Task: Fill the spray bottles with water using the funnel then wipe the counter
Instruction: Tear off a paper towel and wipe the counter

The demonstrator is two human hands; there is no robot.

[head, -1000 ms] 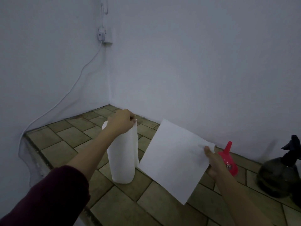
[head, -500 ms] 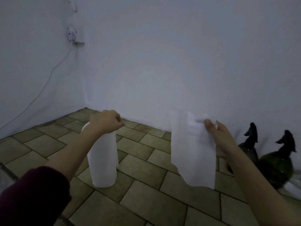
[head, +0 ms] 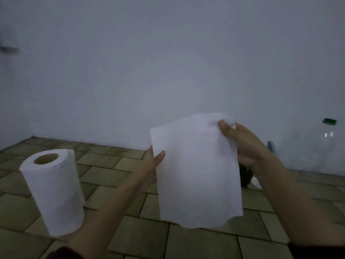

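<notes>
A torn white paper towel sheet (head: pixel 197 172) hangs in front of me over the tiled counter (head: pixel 115 161). My right hand (head: pixel 242 144) pinches its upper right corner between thumb and fingers. My left hand (head: pixel 152 165) holds its left edge, thumb on the front of the sheet. The paper towel roll (head: pixel 54 191) stands upright on the counter at the left, apart from both hands. A dark rounded spray bottle (head: pixel 245 176) shows only as a sliver behind the sheet and my right hand. The funnel is out of sight.
A large clear plastic bottle (head: pixel 313 146) with a green cap stands against the wall at the right. White walls close off the back and left of the counter. A blurred dark fitting (head: pixel 9 49) juts from the left wall.
My left hand has let go of the roll and moved right to take the sheet's left edge. The view has swung right, showing the clear bottle; the sheet hides the spray bottles.
</notes>
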